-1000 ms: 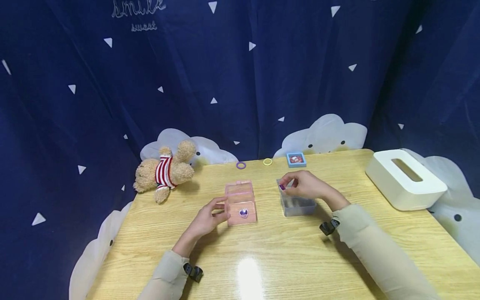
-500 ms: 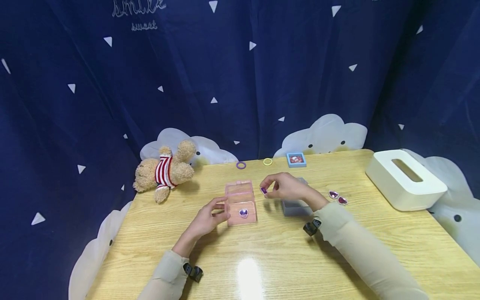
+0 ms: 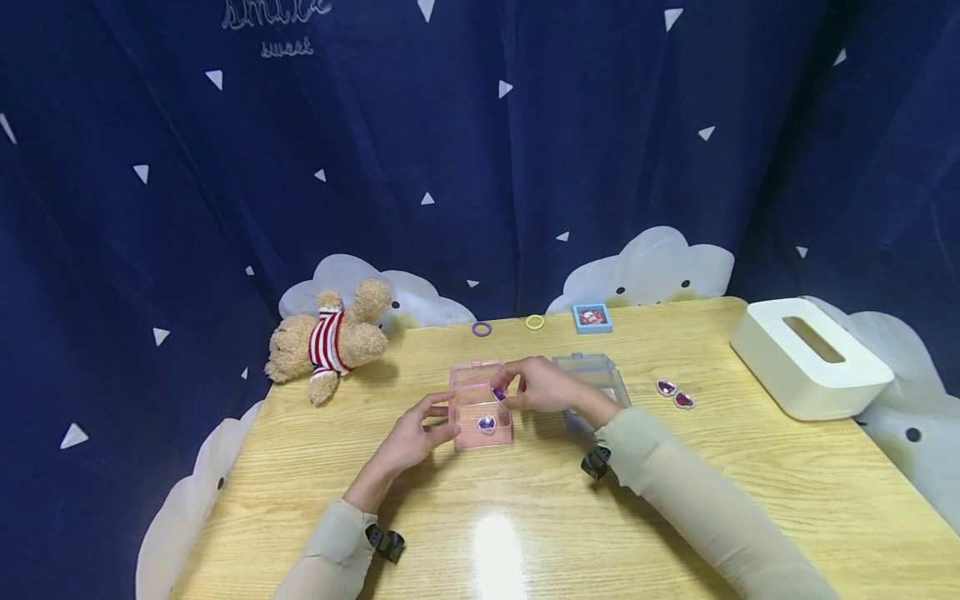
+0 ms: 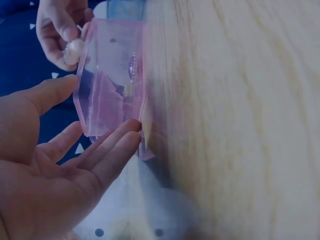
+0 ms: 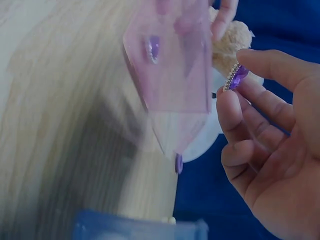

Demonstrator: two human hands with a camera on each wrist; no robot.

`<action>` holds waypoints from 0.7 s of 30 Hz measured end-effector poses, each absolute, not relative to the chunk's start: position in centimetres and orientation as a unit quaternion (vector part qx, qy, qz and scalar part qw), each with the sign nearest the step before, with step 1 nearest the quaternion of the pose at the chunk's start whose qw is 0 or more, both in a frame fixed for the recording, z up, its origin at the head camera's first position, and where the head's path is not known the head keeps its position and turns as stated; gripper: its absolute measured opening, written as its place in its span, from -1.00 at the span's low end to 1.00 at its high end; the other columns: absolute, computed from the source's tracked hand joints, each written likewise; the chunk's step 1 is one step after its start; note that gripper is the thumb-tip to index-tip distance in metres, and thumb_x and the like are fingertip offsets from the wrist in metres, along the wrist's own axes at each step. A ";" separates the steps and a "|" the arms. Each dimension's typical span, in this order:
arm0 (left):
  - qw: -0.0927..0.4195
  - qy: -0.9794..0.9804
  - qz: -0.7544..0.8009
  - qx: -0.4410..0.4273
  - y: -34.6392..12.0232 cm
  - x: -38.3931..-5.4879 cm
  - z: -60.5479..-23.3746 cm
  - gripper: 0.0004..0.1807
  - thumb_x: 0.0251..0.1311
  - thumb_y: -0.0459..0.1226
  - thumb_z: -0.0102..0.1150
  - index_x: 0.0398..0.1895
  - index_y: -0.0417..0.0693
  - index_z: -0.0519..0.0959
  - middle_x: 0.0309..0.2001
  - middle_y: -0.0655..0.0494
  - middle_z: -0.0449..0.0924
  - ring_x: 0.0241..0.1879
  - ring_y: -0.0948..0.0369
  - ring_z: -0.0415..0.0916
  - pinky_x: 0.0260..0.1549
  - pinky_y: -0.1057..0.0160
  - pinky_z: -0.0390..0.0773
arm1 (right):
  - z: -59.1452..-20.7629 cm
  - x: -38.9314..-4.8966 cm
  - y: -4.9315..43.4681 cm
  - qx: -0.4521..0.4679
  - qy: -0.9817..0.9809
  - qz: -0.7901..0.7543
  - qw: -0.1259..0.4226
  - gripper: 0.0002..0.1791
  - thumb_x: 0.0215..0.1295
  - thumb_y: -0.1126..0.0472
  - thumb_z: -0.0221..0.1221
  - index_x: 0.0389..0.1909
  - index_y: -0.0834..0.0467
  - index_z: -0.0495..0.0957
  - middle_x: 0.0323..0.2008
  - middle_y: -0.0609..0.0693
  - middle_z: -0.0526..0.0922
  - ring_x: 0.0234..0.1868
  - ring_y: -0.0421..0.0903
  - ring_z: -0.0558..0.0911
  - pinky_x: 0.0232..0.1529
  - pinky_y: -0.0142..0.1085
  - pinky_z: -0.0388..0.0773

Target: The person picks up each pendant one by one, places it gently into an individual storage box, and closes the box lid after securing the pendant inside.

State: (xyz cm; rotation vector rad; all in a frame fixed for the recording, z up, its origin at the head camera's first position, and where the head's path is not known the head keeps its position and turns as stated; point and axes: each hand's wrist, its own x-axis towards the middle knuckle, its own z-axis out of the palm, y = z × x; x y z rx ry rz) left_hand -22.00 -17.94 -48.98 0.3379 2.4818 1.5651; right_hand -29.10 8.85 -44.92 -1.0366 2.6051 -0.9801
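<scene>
My right hand (image 3: pixel 542 385) pinches a purple heart-shaped gem (image 5: pixel 238 77) with a beaded edge between thumb and forefinger, over the right side of the clear pink box (image 3: pixel 463 435). The box has its lid folded back, and another purple gem (image 3: pixel 487 424) lies inside. Against the box's left wall rest the fairly straight fingers of my left hand (image 3: pixel 411 435). A clear grey-blue box (image 3: pixel 585 363), lid raised, stands to the right, partly hidden by my right hand and wrist. Beyond it, a purple gem (image 3: pixel 666 388) and a reddish gem (image 3: pixel 684 401) lie side by side on the table.
A teddy bear (image 3: pixel 328 342) lies at the back left. Along the back edge are a purple ring (image 3: pixel 482 329), a yellow ring (image 3: pixel 535 322) and a blue-framed square (image 3: pixel 592 317). The white tissue box (image 3: pixel 813 358) stands at the right edge.
My right hand has carried the pinched gem left from the grey-blue box to over the pink box. The two gems on the right came into view. My left hand has stayed put.
</scene>
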 end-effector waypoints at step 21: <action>0.097 0.820 0.548 0.133 -17.9 -21.9 -49.0 -0.34 0.33 -0.34 0.21 0.45 -0.26 0.24 0.23 -0.39 0.47 0.22 -0.24 0.49 0.23 -0.10 0.55 | -47.4 -29.3 6.6 -0.353 0.891 -0.270 0.092 -0.72 0.09 0.18 0.40 -0.13 0.01 0.71 -0.25 -0.14 0.76 -0.28 -0.20 0.66 -0.18 -0.36 0.58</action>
